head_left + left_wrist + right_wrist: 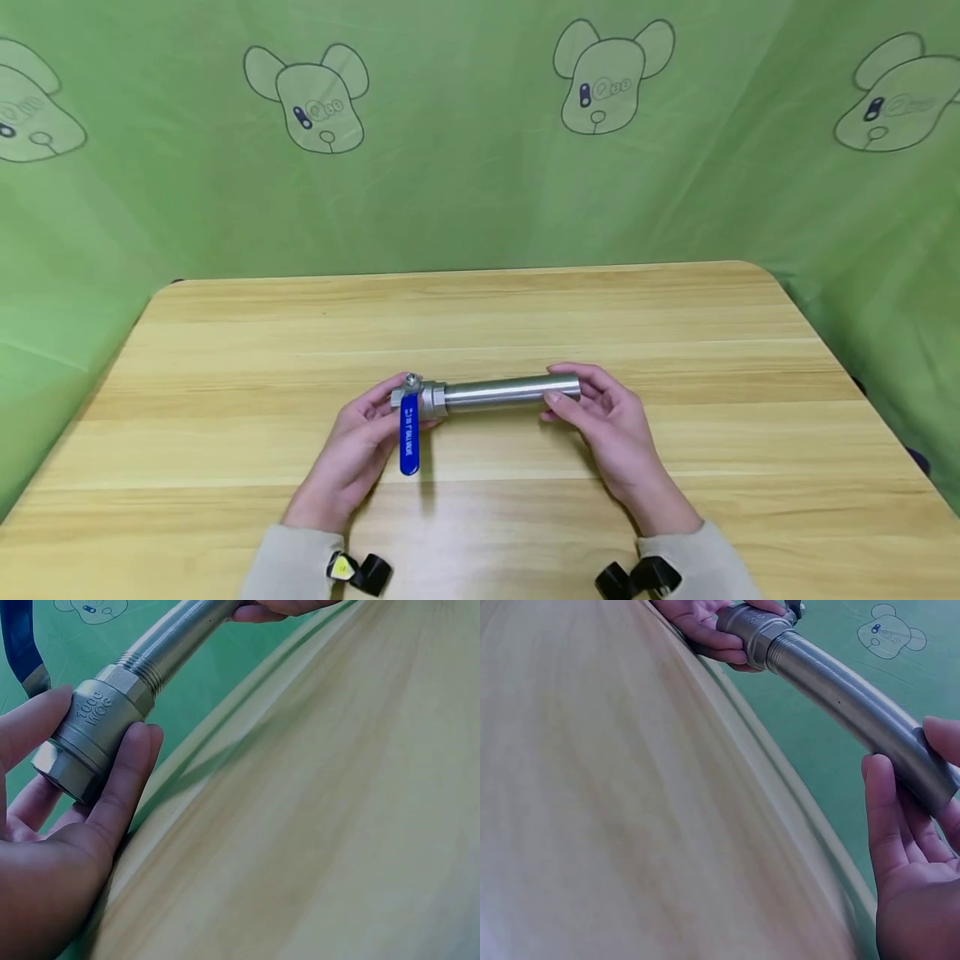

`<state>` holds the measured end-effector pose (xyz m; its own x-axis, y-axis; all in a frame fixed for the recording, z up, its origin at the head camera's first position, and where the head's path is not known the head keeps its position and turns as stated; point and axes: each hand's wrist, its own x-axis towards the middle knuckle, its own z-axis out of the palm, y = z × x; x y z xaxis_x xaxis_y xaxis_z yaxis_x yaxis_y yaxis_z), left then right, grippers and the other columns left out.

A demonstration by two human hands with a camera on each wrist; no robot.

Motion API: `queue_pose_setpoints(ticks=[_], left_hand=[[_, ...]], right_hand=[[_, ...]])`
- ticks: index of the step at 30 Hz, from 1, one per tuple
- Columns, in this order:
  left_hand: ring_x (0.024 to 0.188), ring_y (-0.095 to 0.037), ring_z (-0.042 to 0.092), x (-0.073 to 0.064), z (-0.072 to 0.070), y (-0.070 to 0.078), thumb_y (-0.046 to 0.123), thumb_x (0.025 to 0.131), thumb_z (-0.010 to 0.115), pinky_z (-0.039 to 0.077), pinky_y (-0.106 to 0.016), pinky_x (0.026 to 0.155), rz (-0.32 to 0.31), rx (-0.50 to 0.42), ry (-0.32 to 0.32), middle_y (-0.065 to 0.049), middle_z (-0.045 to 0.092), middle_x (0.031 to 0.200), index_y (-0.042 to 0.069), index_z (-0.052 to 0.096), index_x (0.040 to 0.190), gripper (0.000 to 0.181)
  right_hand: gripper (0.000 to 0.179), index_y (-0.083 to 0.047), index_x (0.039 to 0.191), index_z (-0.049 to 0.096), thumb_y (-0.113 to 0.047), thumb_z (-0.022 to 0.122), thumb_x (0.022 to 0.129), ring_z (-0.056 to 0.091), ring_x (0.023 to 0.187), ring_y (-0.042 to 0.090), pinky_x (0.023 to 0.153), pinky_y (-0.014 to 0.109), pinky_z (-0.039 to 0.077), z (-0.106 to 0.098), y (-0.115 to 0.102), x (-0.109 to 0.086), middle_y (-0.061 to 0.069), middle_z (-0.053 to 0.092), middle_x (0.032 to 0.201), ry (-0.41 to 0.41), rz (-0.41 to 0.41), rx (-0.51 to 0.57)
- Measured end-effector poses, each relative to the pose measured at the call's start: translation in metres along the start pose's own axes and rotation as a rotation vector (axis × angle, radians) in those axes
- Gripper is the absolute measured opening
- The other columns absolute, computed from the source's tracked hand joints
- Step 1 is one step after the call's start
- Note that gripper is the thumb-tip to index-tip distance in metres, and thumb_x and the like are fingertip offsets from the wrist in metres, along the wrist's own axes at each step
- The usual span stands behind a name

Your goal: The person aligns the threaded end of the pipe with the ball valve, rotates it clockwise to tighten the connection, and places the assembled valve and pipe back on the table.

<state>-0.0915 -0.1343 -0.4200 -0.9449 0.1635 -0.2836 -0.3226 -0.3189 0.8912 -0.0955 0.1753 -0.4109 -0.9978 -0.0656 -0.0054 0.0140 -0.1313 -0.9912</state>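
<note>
A steel ball valve (103, 720) with a blue lever handle (408, 435) is joined to a straight steel pipe (504, 392), whose threaded end enters the valve. My left hand (354, 450) grips the valve body, thumb on one side and fingers on the other; raised lettering on the body shows in the left wrist view. At the pipe's plain end, my right hand (611, 429) holds it between thumb and fingers. Valve and pipe are held nearly level above the wooden table, the lever pointing toward me. Some fingers of both hands are hidden behind the metal.
The wooden table (480, 321) spreads out under both hands, with rounded far corners. Green cloth (465, 200) printed with bear-head outlines hangs behind it and along both sides. Black devices (371, 575) are strapped at both wrists, beside the pale sleeves (288, 567).
</note>
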Motion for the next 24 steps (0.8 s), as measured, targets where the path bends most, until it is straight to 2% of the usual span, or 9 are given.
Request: queue_pose_setpoints(ticks=[2,4,9,11,14,17,19,24], left_hand=[[0.122,-0.014,0.073,0.0002,-0.0002,-0.0001,-0.002,0.101,0.063,0.057,-0.026,0.113,-0.002,0.006,-0.001,-0.024,0.059,0.155,0.0,0.04,0.162,0.065],[0.12,-0.014,0.073,-0.0003,-0.0005,0.0008,-0.002,0.1,0.064,0.057,-0.025,0.113,-0.001,0.01,0.002,-0.023,0.062,0.152,0.0,0.041,0.161,0.065],[0.116,-0.014,0.074,-0.0014,0.0,0.0035,-0.005,0.097,0.064,0.059,-0.028,0.111,0.005,-0.009,0.014,-0.012,0.073,0.138,-0.002,0.044,0.159,0.065],[0.116,-0.014,0.074,-0.0013,0.001,0.0039,-0.006,0.097,0.063,0.06,-0.029,0.11,0.009,-0.027,0.021,-0.009,0.075,0.134,-0.002,0.044,0.159,0.065],[0.115,-0.014,0.074,-0.0012,0.0021,0.0043,-0.008,0.096,0.061,0.061,-0.029,0.109,0.011,-0.049,0.023,-0.007,0.075,0.133,-0.003,0.043,0.159,0.066],[0.114,-0.014,0.074,-0.0008,0.0025,0.0041,-0.008,0.095,0.06,0.061,-0.03,0.109,0.014,-0.065,0.021,-0.007,0.074,0.134,-0.004,0.042,0.159,0.066],[0.114,-0.015,0.075,-0.0009,0.0026,0.0038,-0.008,0.096,0.061,0.061,-0.029,0.109,0.012,-0.061,0.023,-0.011,0.073,0.137,-0.003,0.041,0.159,0.067],[0.115,-0.016,0.075,-0.0033,0.0026,0.0033,-0.006,0.097,0.062,0.061,-0.029,0.109,0.002,-0.041,0.02,-0.022,0.063,0.15,-0.002,0.041,0.161,0.068]], right_hand=[[0.035,0.003,0.131,0.065,-0.002,0.076,0.098,0.076,0.094,0.014,0.085,0.031,0.07,-0.0003,-0.0004,0.0001,0.002,0.075,0.11,0.01,0.009,-0.024],[0.035,0.005,0.131,0.065,-0.006,0.075,0.1,0.075,0.087,0.013,0.078,0.027,0.07,0.0005,-0.0013,0.0003,0.003,0.076,0.105,0.026,0.026,-0.058],[0.036,0.004,0.13,0.064,-0.018,0.074,0.103,0.069,0.07,0.01,0.061,0.021,0.062,0.0024,-0.0027,0.0005,0.006,0.077,0.094,0.054,0.052,-0.182],[0.039,0.002,0.134,0.063,-0.017,0.074,0.103,0.071,0.074,0.01,0.065,0.022,0.064,0.002,-0.0024,0.0003,0.005,0.077,0.097,0.046,0.041,-0.201],[0.044,-0.001,0.14,0.062,-0.01,0.077,0.1,0.075,0.093,0.01,0.079,0.023,0.068,0.0012,-0.0031,-0.0002,0.002,0.076,0.11,0.037,0.022,-0.157],[0.046,-0.004,0.138,0.065,-0.004,0.08,0.094,0.073,0.106,0.01,0.09,0.023,0.067,0.0005,-0.0041,-0.0002,-0.001,0.073,0.117,0.045,0.017,-0.109],[0.043,-0.003,0.133,0.068,-0.003,0.082,0.093,0.073,0.106,0.01,0.092,0.022,0.066,-0.0001,-0.0047,-0.0002,-0.002,0.075,0.116,0.055,0.027,-0.095],[0.04,0.005,0.13,0.068,-0.007,0.082,0.094,0.078,0.09,0.013,0.086,0.027,0.069,-0.0019,-0.0041,-0.001,-0.002,0.079,0.104,0.063,0.04,-0.126]])
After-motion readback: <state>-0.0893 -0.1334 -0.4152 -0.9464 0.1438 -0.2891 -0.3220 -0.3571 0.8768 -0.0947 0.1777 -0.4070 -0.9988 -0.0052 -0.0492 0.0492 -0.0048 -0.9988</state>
